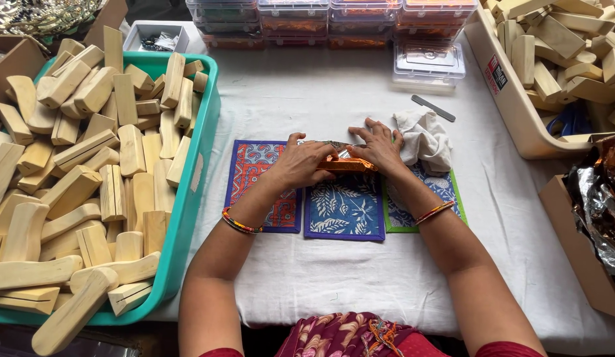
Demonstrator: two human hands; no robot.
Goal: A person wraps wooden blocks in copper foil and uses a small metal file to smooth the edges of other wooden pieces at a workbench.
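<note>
Nearest us is a maroon printed garment (pixel 347 337) at the table's near edge, and from it our two forearms reach out over the white cloth (pixel 334 277). Our left hand (pixel 301 162) and right hand (pixel 380 147) meet at the middle of the table, both pressed down on a small block wrapped in orange foil (pixel 344 165). The block lies between the hands, under the fingertips of both, its near edge showing just below them. The left hand curls over the block's left end; the right hand lies flatter, fingers spread across its right end. The block rests on the far edge of a blue mat (pixel 344 208), which lies between a red mat (pixel 258 178) and a green-edged mat (pixel 446 192). A crumpled white rag (pixel 426 139) touches the right hand's outer side, with a grey file (pixel 433 108) just beyond it. A teal tub (pixel 195 198) of wooden blocks (pixel 89 165) stands on our left, a cream tub (pixel 512 99) of more on the right, and clear boxes (pixel 334 20) along the far edge.
</note>
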